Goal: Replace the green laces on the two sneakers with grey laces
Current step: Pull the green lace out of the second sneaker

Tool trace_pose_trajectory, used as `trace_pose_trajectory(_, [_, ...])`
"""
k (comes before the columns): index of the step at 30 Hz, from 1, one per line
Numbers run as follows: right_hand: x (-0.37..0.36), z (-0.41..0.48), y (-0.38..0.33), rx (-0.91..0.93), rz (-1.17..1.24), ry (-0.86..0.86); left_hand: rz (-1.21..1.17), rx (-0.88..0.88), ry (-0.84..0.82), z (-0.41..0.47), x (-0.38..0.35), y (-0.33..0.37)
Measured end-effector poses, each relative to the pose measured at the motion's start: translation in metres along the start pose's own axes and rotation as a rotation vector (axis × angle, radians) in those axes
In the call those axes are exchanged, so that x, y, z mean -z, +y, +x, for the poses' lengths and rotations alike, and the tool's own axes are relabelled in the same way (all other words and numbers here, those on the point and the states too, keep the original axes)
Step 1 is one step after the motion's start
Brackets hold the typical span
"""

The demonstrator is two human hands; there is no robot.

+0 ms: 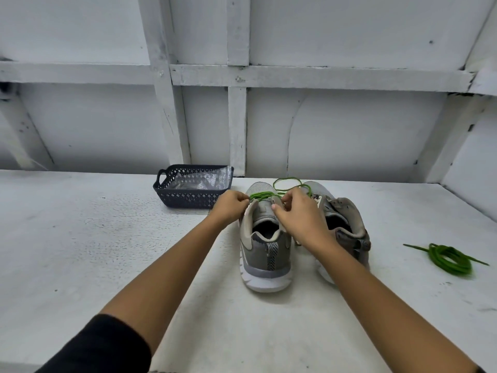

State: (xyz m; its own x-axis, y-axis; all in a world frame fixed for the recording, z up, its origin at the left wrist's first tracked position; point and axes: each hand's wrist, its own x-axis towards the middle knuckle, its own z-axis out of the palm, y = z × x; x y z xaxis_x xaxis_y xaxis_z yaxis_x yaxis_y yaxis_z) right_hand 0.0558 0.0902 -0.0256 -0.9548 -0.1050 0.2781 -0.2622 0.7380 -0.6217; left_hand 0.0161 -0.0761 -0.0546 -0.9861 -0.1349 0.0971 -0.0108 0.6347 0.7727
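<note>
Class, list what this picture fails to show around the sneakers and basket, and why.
Head view:
- Eyelets of the laced sneaker: covered by left hand and right hand, pinching the green lace.
- Inner side of the other sneaker: behind the right forearm.
- Contents of the basket: under crinkled plastic; no grey laces visible.

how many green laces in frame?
2. One lace runs through the left sneaker, pinched by the left hand and right hand. A coiled lace lies on the table, right of the right sneaker. The basket may hide more.
</note>
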Motion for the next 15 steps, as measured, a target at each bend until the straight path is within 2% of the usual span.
trace_pose_trajectory(7, [-0.013, 0.002, 0.003, -0.081, 0.045, -0.036, 0.048, -0.085, 0.036, 0.010, 0.001, -0.001])
trace_pose_trajectory(15, [-0.017, 0.008, 0.002, -0.077, -0.112, -0.107, 0.250, -0.109, -0.116, 0.035, 0.004, 0.023])
